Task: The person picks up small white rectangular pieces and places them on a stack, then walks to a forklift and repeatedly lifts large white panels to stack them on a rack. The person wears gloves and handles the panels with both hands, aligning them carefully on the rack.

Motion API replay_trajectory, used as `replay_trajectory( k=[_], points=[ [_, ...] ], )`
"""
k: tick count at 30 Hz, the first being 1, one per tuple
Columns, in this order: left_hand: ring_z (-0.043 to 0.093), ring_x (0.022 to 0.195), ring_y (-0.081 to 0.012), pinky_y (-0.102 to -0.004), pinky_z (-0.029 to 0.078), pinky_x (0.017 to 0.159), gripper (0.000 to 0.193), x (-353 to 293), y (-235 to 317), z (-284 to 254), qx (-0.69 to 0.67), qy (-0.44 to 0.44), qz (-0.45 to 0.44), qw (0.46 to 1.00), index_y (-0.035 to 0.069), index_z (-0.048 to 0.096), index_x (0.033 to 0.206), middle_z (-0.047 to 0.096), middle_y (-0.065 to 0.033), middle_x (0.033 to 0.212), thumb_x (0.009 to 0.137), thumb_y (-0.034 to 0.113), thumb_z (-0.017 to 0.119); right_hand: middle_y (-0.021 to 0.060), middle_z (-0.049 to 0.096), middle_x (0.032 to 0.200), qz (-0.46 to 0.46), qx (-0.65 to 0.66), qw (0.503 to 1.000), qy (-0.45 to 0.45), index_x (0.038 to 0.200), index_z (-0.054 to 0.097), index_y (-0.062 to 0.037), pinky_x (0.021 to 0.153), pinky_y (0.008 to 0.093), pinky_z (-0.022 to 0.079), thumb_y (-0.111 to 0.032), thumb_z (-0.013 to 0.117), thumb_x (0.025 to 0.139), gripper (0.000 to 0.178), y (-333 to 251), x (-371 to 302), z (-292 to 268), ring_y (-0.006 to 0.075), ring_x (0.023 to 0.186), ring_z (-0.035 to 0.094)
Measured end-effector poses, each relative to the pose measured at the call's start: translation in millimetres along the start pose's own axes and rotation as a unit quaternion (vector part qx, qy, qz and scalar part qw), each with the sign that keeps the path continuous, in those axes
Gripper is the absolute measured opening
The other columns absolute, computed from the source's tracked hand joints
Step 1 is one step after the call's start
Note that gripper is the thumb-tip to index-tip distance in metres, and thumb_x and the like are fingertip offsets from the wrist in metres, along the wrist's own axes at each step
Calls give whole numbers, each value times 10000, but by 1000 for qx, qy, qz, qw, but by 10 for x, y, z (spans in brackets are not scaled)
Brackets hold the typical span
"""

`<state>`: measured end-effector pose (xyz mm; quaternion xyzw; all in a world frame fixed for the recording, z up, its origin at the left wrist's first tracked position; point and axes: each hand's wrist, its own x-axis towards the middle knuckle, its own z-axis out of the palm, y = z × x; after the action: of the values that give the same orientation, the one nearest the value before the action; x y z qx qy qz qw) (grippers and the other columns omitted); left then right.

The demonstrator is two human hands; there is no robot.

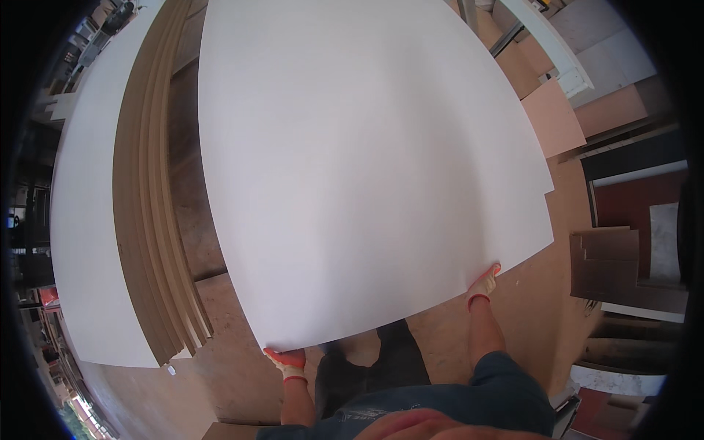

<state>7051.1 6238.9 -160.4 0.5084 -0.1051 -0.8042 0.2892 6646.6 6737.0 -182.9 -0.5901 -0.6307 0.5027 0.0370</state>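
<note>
A large white board [352, 161] fills the middle of the head view, its near edge just in front of my body. My left hand [287, 359], in a red and cream work glove, grips the near left corner, with the fingers partly under the board. Toward the right end of the same edge, my right hand [485, 283] holds on in a matching glove, its thumb on top and the other fingers hidden beneath. A small step is cut into the board's right side.
Left of the board stands a stack of thick white-topped panels [92, 220] with brown edges. Pinkish sheets [551, 121] lie on the right, near a white frame-like piece [561, 44]. Dark brown panels [612, 264] and other offcuts line the right side. Brown floor [528, 323] shows between.
</note>
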Motion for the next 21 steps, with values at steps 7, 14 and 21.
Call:
replay_trajectory(
  k=[7,14,21],
  points=[
    [456,1449,-331,-555,396,1178,848,887,-47,548,-50,20,111,992,146,519,1529,485,-74,1597,965,761,366,78,637,1397,-30,65,997,-19,1422,593,-8,1033,384,499,-768,622,900,922,-516,-37,512,241,1159,627],
    [445,1461,-358,-564,410,1166,853,1208,-71,964,-29,40,129,990,85,533,1513,495,-107,1589,974,719,347,66,708,1116,-48,92,994,38,1201,717,9,869,387,551,-761,670,873,838,-699,211,944,217,953,641],
    [496,1414,-413,-616,452,1132,823,1393,-250,1460,51,83,89,991,56,565,1472,516,-160,1559,977,666,321,-2,520,704,-138,-26,981,132,879,638,-96,639,358,473,-581,691,968,496,-755,543,1169,160,615,438]
  ],
)
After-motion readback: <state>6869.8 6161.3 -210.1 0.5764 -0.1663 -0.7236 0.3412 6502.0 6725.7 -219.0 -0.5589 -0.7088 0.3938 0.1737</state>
